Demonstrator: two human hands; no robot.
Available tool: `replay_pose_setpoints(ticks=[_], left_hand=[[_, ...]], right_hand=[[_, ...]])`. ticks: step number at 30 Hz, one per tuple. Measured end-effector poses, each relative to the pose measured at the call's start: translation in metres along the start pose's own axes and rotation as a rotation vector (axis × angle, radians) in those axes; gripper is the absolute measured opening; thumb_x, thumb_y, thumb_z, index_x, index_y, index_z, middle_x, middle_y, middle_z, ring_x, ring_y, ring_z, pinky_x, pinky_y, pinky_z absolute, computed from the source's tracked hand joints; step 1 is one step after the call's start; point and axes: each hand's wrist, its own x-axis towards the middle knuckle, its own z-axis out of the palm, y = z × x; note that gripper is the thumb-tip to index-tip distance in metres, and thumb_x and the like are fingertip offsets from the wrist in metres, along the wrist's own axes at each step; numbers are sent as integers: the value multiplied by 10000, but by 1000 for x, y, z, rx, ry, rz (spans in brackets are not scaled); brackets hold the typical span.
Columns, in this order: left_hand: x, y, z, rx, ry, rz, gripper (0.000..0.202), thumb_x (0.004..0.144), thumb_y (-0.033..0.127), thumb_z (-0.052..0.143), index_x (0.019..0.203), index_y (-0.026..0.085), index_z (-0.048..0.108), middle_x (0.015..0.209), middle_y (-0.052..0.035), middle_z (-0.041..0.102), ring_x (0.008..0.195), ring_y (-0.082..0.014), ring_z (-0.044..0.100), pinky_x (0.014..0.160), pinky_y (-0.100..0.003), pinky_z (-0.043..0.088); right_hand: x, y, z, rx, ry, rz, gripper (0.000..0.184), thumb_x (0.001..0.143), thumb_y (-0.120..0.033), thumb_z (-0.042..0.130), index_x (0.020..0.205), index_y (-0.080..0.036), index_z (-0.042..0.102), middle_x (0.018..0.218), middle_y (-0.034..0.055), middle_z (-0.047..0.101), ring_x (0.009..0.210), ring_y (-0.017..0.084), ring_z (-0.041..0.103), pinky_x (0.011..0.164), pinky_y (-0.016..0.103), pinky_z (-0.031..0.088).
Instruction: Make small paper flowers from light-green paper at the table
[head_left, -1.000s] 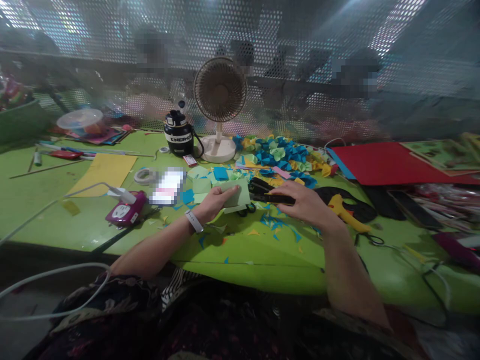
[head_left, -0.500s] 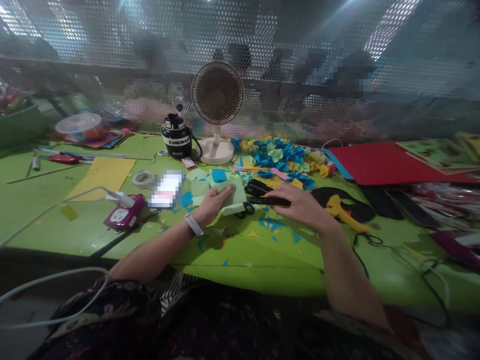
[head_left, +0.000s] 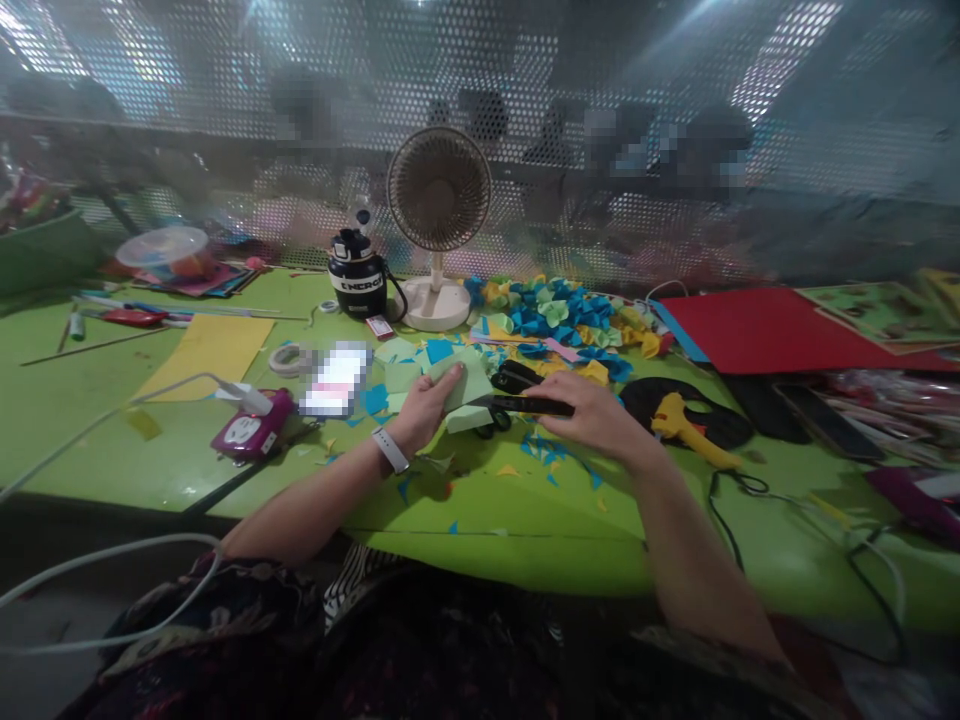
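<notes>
My left hand pinches light green paper between thumb and fingers above the table. In my right hand is a black stapler, its jaws spread apart and facing left. The tip of its lower arm meets the paper's right edge; whether the sheet lies between the jaws I cannot tell. Dark scissor handles show just below the paper, the blades hidden. Blue and green paper squares lie behind my left hand, and small blue and yellow scraps are scattered below the stapler.
A heap of folded paper pieces lies behind the stapler. The fan and black jug stand at the back. A lit phone and purple power adapter are left; a yellow glue gun is right.
The stapler has shifted slightly left, its tip closer to the green paper's edge. My left hand keeps its hold, and the whole view has shifted a little.
</notes>
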Motion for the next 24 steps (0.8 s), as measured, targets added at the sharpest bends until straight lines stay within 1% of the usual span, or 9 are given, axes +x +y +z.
replay_pose_setpoints(ticks=[3, 7, 10, 15, 19, 21, 23, 24], left_hand=[[-1, 0, 1, 5, -13, -25, 238, 774, 339, 784, 786, 117, 699, 779, -47, 730, 636, -107, 656, 610, -213, 542], [0, -3, 0, 20, -14, -44, 247, 766, 340, 792, 780, 116, 691, 762, -33, 716, 617, -90, 636, 599, -199, 528], [1, -2, -2, 14, -25, -49, 256, 764, 347, 794, 806, 116, 693, 770, -41, 717, 616, -103, 644, 594, -218, 542], [4, 4, -3, 1, 21, -45, 241, 744, 327, 811, 774, 122, 687, 733, -28, 705, 596, -94, 636, 561, -201, 537], [6, 13, -5, -1, 31, -4, 273, 681, 337, 853, 776, 143, 685, 756, -14, 712, 636, -97, 645, 616, -206, 553], [6, 16, -6, 45, 45, 9, 306, 641, 357, 874, 746, 147, 678, 734, -8, 706, 625, -97, 635, 605, -208, 548], [5, 16, -8, 134, 52, 8, 333, 617, 384, 881, 684, 141, 664, 669, -6, 685, 564, -92, 602, 535, -204, 513], [5, 15, -9, 184, 39, 0, 343, 613, 396, 880, 663, 136, 662, 641, -8, 675, 533, -91, 584, 500, -205, 490]], right_hand=[[1, 0, 3, -5, 3, 0, 339, 801, -190, 584, 1109, -251, 714, 1058, 77, 681, 978, 237, 648, 887, 392, 521], [2, 1, 7, 26, -49, -22, 355, 796, -179, 591, 1123, -242, 713, 1074, 85, 675, 963, 235, 648, 875, 390, 521], [3, 1, 7, 61, -69, -38, 353, 791, -174, 598, 1115, -248, 718, 1044, 78, 676, 962, 226, 644, 861, 369, 520], [4, -9, 9, 75, -119, -30, 358, 784, -164, 612, 1111, -256, 725, 1029, 66, 675, 945, 210, 644, 840, 341, 515], [3, -15, 5, 120, -192, -75, 373, 783, -146, 598, 1114, -260, 728, 1007, 56, 677, 927, 200, 647, 815, 320, 516], [1, -7, -1, 151, -154, -75, 345, 806, -190, 612, 1126, -261, 721, 1019, 54, 685, 958, 206, 649, 862, 336, 513], [-2, 10, -9, 119, -11, 17, 325, 832, -270, 631, 1148, -264, 711, 1075, 60, 693, 1011, 228, 646, 930, 378, 496], [-3, 21, -12, 76, 93, 104, 336, 842, -303, 633, 1167, -258, 703, 1100, 68, 694, 1035, 244, 643, 953, 405, 486]])
